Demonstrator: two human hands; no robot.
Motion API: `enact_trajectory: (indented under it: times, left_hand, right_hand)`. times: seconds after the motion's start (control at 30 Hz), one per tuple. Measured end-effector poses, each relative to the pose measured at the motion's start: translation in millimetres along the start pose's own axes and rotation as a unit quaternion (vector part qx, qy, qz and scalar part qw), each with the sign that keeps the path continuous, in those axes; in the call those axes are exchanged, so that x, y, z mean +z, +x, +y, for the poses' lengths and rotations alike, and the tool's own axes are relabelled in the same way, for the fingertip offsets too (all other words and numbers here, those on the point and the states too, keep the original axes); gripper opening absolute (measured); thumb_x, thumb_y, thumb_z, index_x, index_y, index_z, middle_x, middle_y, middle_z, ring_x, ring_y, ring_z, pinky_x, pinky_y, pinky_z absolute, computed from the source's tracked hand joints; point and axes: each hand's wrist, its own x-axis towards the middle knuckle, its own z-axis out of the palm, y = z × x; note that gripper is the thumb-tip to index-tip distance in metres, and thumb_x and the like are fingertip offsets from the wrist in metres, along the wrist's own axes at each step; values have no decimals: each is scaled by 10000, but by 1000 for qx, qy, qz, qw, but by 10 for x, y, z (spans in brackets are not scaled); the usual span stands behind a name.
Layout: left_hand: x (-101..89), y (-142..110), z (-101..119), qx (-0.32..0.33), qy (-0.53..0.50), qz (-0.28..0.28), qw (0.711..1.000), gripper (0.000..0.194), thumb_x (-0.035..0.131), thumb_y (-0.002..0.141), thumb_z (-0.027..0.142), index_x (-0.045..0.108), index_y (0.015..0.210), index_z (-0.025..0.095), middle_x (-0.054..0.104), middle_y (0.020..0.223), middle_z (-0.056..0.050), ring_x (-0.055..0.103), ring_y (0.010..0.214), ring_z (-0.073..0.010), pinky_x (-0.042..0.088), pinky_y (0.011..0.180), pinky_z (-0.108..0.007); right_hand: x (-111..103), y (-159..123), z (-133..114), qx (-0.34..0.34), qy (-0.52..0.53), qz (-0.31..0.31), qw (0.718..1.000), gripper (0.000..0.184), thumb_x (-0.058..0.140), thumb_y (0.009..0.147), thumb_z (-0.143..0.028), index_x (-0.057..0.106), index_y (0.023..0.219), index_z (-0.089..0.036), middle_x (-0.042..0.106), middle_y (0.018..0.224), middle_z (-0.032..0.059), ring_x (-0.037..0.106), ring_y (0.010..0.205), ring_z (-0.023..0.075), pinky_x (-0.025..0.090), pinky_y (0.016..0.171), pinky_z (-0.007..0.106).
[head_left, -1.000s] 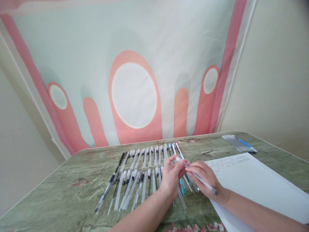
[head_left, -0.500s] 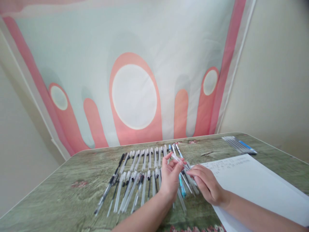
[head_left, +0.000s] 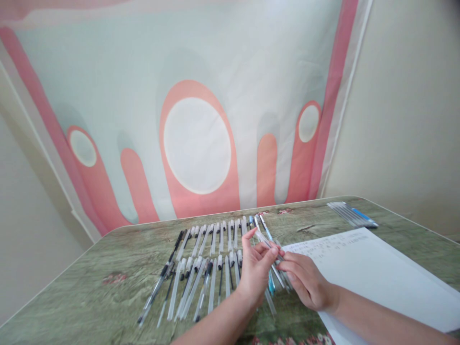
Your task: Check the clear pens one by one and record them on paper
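Slanting between my two hands is a clear-barrelled pen. My left hand pinches it between thumb and fingers, with the index finger raised along its upper end. At the lower end, the fingers of my right hand are closed around it, and they hide its tip. Beneath and behind the hands, more pens lie on the table, among them a light-blue one partly covered by my left hand. To the left, a near row of pens with clear barrels and black or whitish caps lies side by side.
A far row of similar pens runs behind the near one. White paper with handwriting lies under my right forearm. Beyond it, a bundle of thin grey sticks with a blue strip rests on the wood-patterned table. A printed cloth hangs behind.
My right hand has moved slightly left and closer to my left hand along the pen. The whole view has shifted a little. The rows of pens lie as before.
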Motion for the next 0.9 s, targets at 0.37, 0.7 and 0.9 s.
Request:
enact_trajectory:
  times: [0.37, 0.7, 0.9]
  left_hand:
    - [-5, 6, 3, -10, -5, 12, 1000, 581, 638, 731, 212, 260, 1171, 236, 587, 782, 0, 590, 726, -130, 440, 756, -329]
    - [-133, 136, -85, 16, 18, 147, 989, 655, 643, 724, 272, 236, 1236, 238, 609, 852, -27, 608, 794, -132, 447, 772, -292]
    - [-158, 199, -64, 39, 44, 169, 984, 678, 644, 720, 270, 229, 1255, 258, 611, 967, -65, 604, 905, -162, 433, 843, -332]
  right_hand:
    - [30, 16, -6, 15, 27, -10, 999, 258, 363, 827, -107, 508, 1034, -156, 575, 964, 124, 567, 909, 206, 485, 743, 339]
    - [-28, 195, 5, 136, 75, -33, 987, 244, 395, 856, -203, 532, 1057, -183, 585, 855, 66, 557, 742, 152, 459, 684, 280]
    - [-83, 293, 61, 226, 6, -74, 971, 148, 489, 832, -247, 583, 942, -216, 615, 753, 24, 559, 701, 154, 440, 644, 260]
